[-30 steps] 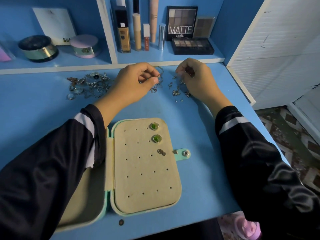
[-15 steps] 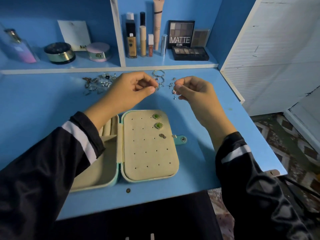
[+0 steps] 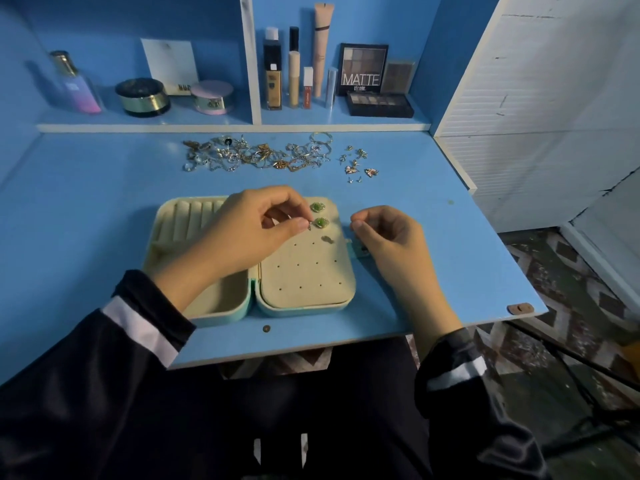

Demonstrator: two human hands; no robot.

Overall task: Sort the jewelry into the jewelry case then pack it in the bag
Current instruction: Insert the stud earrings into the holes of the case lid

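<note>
Away from the pile now, over the case — left hand is pinching an earring above the pad, right hand is curling tight alongside, contents unclear. Pinning looks next.

Mint jewelry case open flat mid-frame, two green studs pinned in its right half; loose jewelry pile upper centre.

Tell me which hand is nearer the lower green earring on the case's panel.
Left. The left hand pinches a small piece right beside the lower green earring; the right hand sits apart, at the jewelry case's right edge.
</note>
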